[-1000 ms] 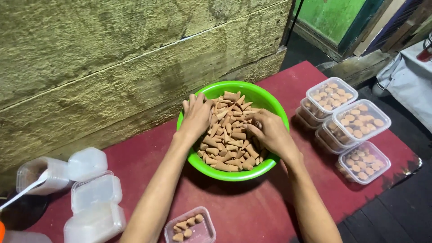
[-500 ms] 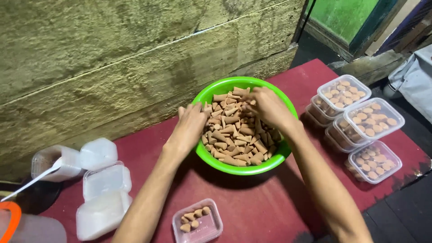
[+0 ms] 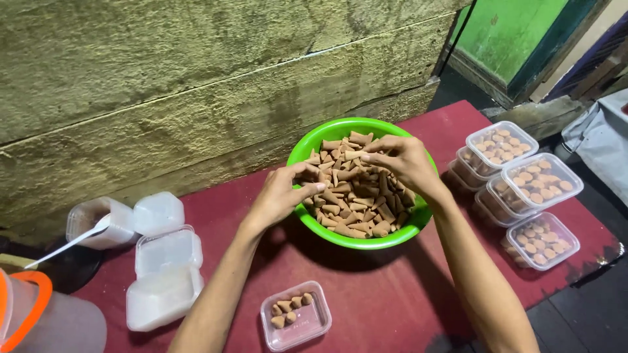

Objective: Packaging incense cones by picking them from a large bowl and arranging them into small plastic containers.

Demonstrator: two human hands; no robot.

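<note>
1. Nearest me sits a small clear rectangular plastic tub (image 3: pixel 296 316) on the dark red mat (image 3: pixel 366 287), holding 6 or so brown cones along its far side and bare across the rest.
2. My left hand (image 3: pixel 280 193) is at the near-left rim of the round bright green plastic bowl (image 3: pixel 399 230), fingers curled narrow around what look like a few cones; how many I cannot tell.
3. My right hand (image 3: pixel 403 160) reaches over the far side of the heap, thumb and fingertips pinched on the blunt brown cones (image 3: pixel 353 196) at the top.
4. To do this well I judge it best to lift from the top of the pile with a light pinch: the cones look dry, matt and chalky, so squeezing could crumble the tips.
5. The cones are short and tapered, lying every way in the bowl, which is smooth and glossy.
6. Left of me lie empty cloudy plastic tubs (image 3: pixel 167 274); to the right, lidded clear tubs (image 3: pixel 540 183) stacked and packed with cones standing upright.
7. Beyond the bowl rises a rough, stained concrete wall (image 3: pixel 196 78).
</note>
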